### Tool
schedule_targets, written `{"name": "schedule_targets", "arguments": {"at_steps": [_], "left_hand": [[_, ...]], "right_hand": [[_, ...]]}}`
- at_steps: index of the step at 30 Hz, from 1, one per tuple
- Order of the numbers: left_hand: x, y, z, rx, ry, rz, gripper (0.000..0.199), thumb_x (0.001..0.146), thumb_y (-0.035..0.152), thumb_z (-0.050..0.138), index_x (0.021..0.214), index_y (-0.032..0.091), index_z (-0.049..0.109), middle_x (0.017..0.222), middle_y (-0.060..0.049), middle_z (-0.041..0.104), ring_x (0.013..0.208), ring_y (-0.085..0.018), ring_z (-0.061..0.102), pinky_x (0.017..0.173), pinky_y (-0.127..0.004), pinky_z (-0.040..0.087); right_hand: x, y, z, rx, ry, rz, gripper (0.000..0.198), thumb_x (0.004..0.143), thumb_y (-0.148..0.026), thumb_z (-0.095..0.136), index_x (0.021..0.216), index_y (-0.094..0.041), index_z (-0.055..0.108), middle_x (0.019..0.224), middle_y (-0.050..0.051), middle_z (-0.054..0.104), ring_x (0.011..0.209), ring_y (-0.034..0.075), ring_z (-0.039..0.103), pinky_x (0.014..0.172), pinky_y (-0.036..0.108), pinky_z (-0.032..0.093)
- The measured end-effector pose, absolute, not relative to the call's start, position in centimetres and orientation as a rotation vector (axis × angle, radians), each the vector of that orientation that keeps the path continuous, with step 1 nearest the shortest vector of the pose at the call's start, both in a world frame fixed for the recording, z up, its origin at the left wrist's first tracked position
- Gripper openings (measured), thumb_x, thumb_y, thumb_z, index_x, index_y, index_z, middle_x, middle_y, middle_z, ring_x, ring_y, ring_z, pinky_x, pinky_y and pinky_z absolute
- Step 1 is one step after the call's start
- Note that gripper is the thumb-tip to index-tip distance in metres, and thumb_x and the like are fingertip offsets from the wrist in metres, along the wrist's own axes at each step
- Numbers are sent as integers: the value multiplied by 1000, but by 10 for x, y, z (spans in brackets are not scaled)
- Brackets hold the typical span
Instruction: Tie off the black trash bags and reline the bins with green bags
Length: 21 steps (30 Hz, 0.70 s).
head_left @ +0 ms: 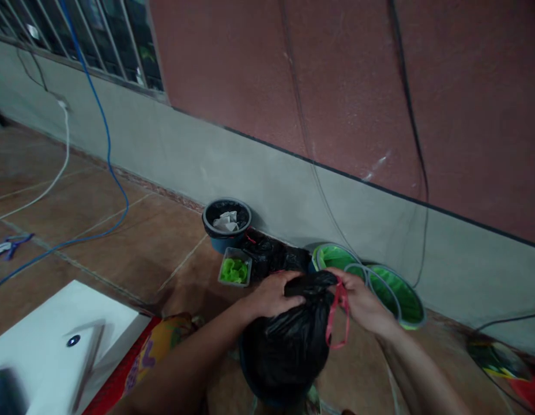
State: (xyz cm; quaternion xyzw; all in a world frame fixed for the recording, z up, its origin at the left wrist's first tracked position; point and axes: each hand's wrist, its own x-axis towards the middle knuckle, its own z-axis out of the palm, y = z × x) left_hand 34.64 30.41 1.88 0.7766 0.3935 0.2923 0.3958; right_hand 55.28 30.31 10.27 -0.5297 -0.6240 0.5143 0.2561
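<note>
A black trash bag with a red drawstring bulges up from a dark bin in front of me. My left hand grips the gathered top of the bag from the left, its fingers and thumb around the plastic. On the other side, my right hand is closed at the bag's neck by the drawstring, which hangs in a loop below it. What the right fingertips pinch is partly hidden, but the plastic and the string both meet there. The bag's contents cannot be seen.
Along the wall stand a lined blue bin holding white paper, a clear box of green pieces, black bags and green-lined bins. A white table is at left. A blue cable crosses the floor.
</note>
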Motion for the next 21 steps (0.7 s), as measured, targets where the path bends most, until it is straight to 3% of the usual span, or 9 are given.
{"name": "schedule_targets", "arguments": {"at_steps": [5,11,17,19,21], "left_hand": [[334,318,22,1751,1201,1072,68,87,43,63,145,15,44,144,-14,56,131,-26,53,113,-41,42],[335,331,7,1632,1405,1098,69,88,45,61,147,15,40,147,-16,52,136,-28,48,115,-44,40],[351,339,-22,1622,1516,845,74,82,33,67,146,12,39,147,-20,48,138,-31,46,117,-47,37],[359,338,-29,1606,1524,777,71,81,28,66,145,11,40,147,-20,48,139,-31,44,118,-47,36],[366,337,-32,1611,1510,743,68,80,23,65,144,13,42,147,-18,49,139,-30,45,118,-46,36]], "right_hand": [[538,353,158,-1356,-1528,1344,30,60,-39,77,76,-19,62,68,0,65,55,12,56,55,23,48],[538,412,153,-1324,-1542,1137,19,56,-30,69,70,-20,60,59,-3,61,54,11,54,51,21,45],[555,491,78,-1360,-1407,1027,12,62,-23,63,73,-18,62,68,0,68,64,13,62,63,23,51],[559,517,33,-1552,-1314,919,10,69,-22,56,75,-18,62,73,3,70,68,14,65,64,24,53],[561,533,-16,-1835,-1368,775,19,76,-23,51,87,-18,66,84,4,73,79,17,69,70,26,55]]}}
